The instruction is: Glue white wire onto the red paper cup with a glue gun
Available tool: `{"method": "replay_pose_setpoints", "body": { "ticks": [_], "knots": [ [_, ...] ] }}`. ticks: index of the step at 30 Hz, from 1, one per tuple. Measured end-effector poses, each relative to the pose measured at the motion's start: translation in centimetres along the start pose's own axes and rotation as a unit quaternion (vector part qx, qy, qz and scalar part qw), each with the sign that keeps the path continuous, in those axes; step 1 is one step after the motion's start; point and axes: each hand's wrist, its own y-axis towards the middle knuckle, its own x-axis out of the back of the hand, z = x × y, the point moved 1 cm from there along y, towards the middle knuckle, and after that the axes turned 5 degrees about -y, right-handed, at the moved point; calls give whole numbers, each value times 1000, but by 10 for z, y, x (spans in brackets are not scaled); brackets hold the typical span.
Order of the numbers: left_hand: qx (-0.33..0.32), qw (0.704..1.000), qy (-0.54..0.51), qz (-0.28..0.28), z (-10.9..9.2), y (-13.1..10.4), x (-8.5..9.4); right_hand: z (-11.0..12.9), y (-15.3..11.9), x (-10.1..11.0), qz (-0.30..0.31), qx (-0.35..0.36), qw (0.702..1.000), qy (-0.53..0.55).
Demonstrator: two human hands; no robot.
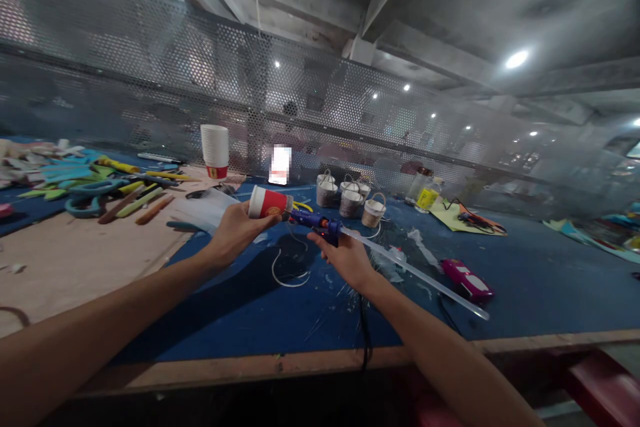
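Note:
My left hand [237, 231] is wrapped round a red and white paper cup [265, 203], which lies on its side in the air above the table. A blue hot glue gun [309, 217] is gripped in my right hand [350, 256], its nozzle pointing left at the cup's right end. Whether nozzle and cup touch, I cannot tell. Out of the gun's back runs a long clear glue stick [425, 276], slanting down to the right. Behind the gun stand several small bucket-shaped pots [352, 200] with looped handles. Below the cup a curved white cord piece [289, 280] lies on the blue tabletop.
A stack of paper cups [215, 147] and a lit phone screen [280, 165] stand at the back. Scissors [93, 197] and several pens lie at left. To the right are a yellow-labelled bottle [428, 197], a magenta device [467, 279] and paper sheets with wires [467, 219]. A perforated metal screen [310, 93] borders the table.

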Motion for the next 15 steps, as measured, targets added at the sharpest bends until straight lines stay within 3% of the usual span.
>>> {"method": "replay_pose_setpoints", "body": {
  "ticks": [15],
  "knots": [
    [-8, 1000, 7, 12, -5, -3, -2, -2, 0, 0, 3, -3, 1000, 2]
  ]
}}
